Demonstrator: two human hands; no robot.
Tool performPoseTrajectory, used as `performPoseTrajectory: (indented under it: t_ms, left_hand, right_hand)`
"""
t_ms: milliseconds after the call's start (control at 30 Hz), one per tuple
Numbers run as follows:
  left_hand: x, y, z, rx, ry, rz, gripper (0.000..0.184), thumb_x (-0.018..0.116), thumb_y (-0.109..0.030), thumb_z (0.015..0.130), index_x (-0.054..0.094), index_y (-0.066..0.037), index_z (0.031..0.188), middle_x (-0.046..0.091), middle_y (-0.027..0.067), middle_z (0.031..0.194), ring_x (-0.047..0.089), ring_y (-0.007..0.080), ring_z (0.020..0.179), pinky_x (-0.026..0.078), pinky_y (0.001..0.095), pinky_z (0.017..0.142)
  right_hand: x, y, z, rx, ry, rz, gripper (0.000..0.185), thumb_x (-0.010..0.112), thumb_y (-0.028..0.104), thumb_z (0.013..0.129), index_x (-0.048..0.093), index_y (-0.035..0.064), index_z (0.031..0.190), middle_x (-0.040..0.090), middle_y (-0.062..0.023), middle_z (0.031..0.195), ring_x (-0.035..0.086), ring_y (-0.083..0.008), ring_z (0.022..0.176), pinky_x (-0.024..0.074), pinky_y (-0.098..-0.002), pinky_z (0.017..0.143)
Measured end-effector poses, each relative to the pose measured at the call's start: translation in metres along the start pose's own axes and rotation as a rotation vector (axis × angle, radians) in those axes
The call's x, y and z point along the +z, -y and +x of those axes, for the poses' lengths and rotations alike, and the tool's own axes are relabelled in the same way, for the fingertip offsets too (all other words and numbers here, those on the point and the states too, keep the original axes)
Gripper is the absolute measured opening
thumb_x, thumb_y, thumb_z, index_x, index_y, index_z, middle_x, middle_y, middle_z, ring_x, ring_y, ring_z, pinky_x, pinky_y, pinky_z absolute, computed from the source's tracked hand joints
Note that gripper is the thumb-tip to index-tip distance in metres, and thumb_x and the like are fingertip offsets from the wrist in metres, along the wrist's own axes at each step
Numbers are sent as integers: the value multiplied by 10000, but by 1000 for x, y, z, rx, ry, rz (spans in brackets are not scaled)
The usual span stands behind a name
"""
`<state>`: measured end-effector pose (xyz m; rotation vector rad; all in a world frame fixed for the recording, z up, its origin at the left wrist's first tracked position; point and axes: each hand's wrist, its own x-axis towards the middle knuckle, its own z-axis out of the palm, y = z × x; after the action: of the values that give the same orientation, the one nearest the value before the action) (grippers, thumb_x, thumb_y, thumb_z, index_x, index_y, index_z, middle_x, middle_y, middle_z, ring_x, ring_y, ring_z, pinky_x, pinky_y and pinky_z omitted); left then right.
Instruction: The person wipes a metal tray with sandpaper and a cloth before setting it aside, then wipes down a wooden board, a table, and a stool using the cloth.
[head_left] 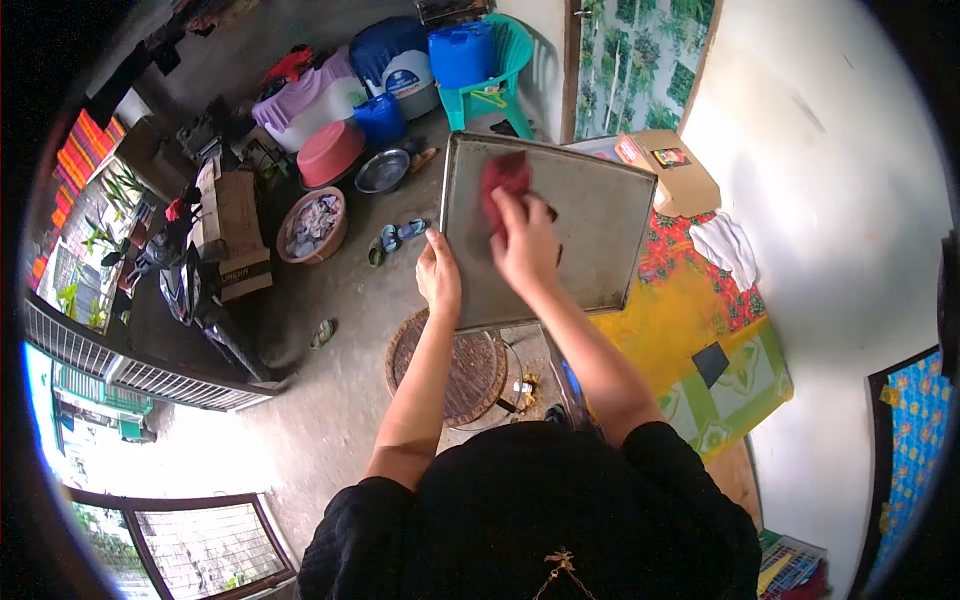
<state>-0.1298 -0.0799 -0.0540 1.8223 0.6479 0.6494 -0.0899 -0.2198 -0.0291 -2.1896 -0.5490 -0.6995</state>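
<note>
A flat grey metal tray [600, 240] with a raised rim is held up in front of my chest, slightly tilted. My left hand [438, 275] grips its left edge, thumb over the rim. Against the tray's upper middle, my right hand [527, 240] presses a dark red cloth [505, 180], which is somewhat blurred. Part of the cloth is hidden behind my fingers. Below the tray stands a round brown stool [450, 370].
On the right, a table with a yellow and floral cover [670, 310] bears a cardboard box [672, 172] and a white cloth [725, 250]. Basins, a laundry tub [312, 226], slippers and a green chair [510, 60] are beyond. A motorcycle [185, 285] stands left.
</note>
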Motion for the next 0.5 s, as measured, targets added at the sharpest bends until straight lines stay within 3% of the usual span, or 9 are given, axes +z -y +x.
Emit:
performPoseTrajectory:
  t_ms: [133, 233, 267, 300, 367, 433, 500]
  left_hand:
    - [4, 7, 7, 36, -110, 48, 639, 395, -594, 953, 665, -16, 920, 651, 210, 786, 632, 364, 800, 454, 438, 747]
    - [4, 28, 17, -20, -25, 69, 545, 491, -536, 941, 662, -20, 896, 642, 204, 763, 627, 330, 749, 456, 419, 724]
    - [6, 41, 24, -37, -6, 50, 476, 550, -479, 931, 658, -19, 873, 628, 189, 726, 611, 312, 701, 454, 413, 697]
    - [5, 42, 24, 28, -34, 34, 472, 554, -464, 940, 617, -13, 817, 544, 119, 678, 519, 240, 665, 407, 380, 642]
    - [4, 36, 22, 160, -92, -4, 502, 563, -435, 959, 536, -3, 705, 377, -21, 582, 336, 97, 592, 313, 316, 531]
    - [-2, 10, 23, 193, -174, 139, 502, 568, -431, 953, 524, -13, 679, 382, 10, 565, 354, 105, 574, 325, 330, 523]
    - [-4, 17, 41, 184, -137, 104, 509, 575, -433, 951, 504, -25, 655, 386, -14, 569, 337, 95, 566, 307, 314, 515]
  right_hand:
    - [32, -3, -75, -278, 231, -53, 624, 703, 141, 717, 541, 268, 1307, 476, -174, 1242, 519, -444, 1045, 514, -494, 846]
    - [42, -50, -141, -476, 354, -120, 591, 708, 193, 733, 548, 352, 1279, 503, -113, 1240, 564, -441, 955, 567, -456, 688]
    - [42, -71, -163, -402, 368, -93, 540, 703, 185, 736, 580, 340, 1238, 518, -104, 1216, 563, -434, 958, 564, -457, 671]
    - [39, -93, -181, -328, 380, -64, 490, 698, 177, 740, 611, 327, 1198, 532, -96, 1193, 562, -427, 961, 562, -459, 653]
    - [26, -144, -205, -41, 351, -298, 377, 687, 140, 741, 670, 261, 1097, 552, -103, 1151, 562, -402, 972, 540, -465, 725]
    - [-13, -167, -188, 336, 235, -349, 291, 680, 117, 742, 698, 197, 1021, 571, -126, 1100, 558, -386, 990, 499, -471, 817]
    - [-42, -181, -161, 326, 33, -395, 341, 677, 114, 747, 674, 169, 1083, 577, -159, 1079, 553, -390, 1001, 465, -475, 867]
